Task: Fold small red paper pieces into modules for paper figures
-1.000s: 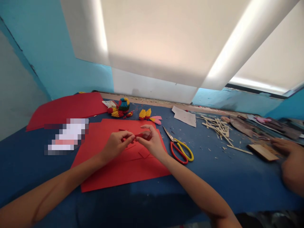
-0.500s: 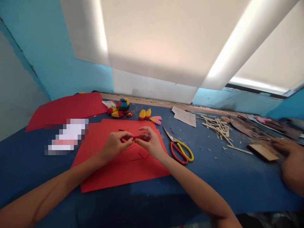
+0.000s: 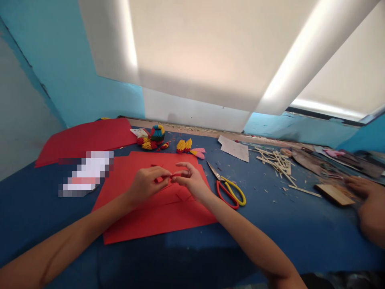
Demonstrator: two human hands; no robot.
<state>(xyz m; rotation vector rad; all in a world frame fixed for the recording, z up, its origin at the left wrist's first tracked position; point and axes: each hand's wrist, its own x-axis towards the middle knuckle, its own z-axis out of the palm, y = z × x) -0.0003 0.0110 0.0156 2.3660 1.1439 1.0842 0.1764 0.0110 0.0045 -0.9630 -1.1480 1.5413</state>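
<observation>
Red slip [image 3: 177, 175] between left hand [image 3: 147, 185] and right hand [image 3: 192, 183], white item [image 3: 90, 170] illegibly pixelated

The left hand [image 3: 147, 185] and the right hand [image 3: 195, 183] are pinching a small red paper piece [image 3: 177, 175] between their fingers, just above red sheets [image 3: 159, 224] lying on the blue surface [image 3: 270, 237]. Scissors [image 3: 219, 177] with one red and one yellow handle are resting just beside the sheets, to the right. Behind the sheets, a multicoloured ornament [image 3: 158, 133] and a smaller yellow-and-red one [image 3: 184, 146] are standing. Farther right, thin pale sticks [image 3: 282, 164] are lying in a loose heap, and another person's hand [image 3: 365, 190] is showing beside a wooden block [image 3: 334, 194].
</observation>
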